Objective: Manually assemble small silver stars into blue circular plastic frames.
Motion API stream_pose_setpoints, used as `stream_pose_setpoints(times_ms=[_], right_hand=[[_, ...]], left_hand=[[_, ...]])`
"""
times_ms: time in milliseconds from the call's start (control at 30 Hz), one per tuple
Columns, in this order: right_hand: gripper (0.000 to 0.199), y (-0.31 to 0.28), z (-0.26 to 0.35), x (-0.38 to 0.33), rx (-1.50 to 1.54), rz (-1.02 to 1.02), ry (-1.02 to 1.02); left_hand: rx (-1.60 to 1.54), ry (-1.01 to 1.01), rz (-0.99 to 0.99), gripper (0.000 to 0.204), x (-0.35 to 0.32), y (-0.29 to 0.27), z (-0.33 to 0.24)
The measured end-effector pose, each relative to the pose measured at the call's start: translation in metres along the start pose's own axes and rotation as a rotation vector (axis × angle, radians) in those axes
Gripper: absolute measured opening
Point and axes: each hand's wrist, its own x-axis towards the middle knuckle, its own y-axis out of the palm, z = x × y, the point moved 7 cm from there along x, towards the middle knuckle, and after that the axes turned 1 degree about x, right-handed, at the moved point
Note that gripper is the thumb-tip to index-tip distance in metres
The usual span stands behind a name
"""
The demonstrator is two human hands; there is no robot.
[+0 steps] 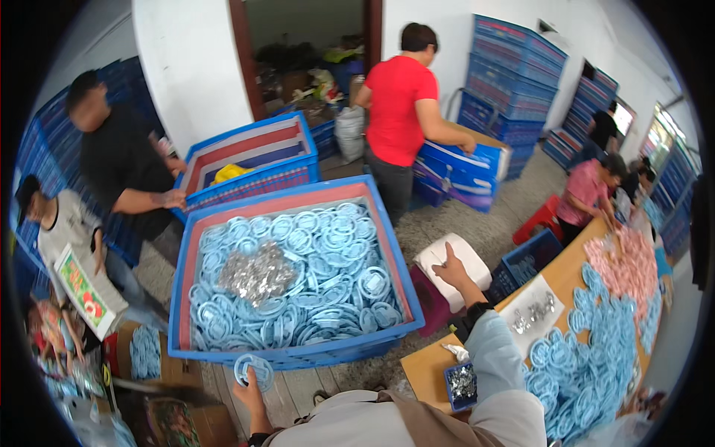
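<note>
Low in the view, my left hand (252,396) is closed on a light blue round plastic piece (254,370) with cut-outs, held beside the near edge of a big blue crate (298,360). Piled inside that crate are many similar light blue pieces (328,283), with a heap of small shiny metal parts (258,274) on top. My right hand (452,271) reaches out to the right of the crate with its index finger stretched and nothing in it. Beneath it is a white-topped stool (433,258) with a dark pink base.
Right of me, a wooden table (417,369) bears blue pieces (573,380), pink pieces (622,272) and a small tray of metal parts (462,384). One person grips another crate (249,160); a person in red (398,104) carries a blue box (458,175). Cartons (171,369) stand lower left.
</note>
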Motion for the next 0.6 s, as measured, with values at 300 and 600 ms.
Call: stream_pose_setpoints(times_ms=[300, 600], right_hand=[[0.017, 0.033, 0.123, -0.060, 0.066, 0.158, -0.345], [0.021, 0.082, 0.156, -0.135, 0.180, 0.436, -0.410]], left_hand=[[0.111, -0.197, 0.014, 0.021, 0.008, -0.010, -0.010], [0.123, 0.033, 0.548, 0.029, -0.009, 0.098, -0.074]])
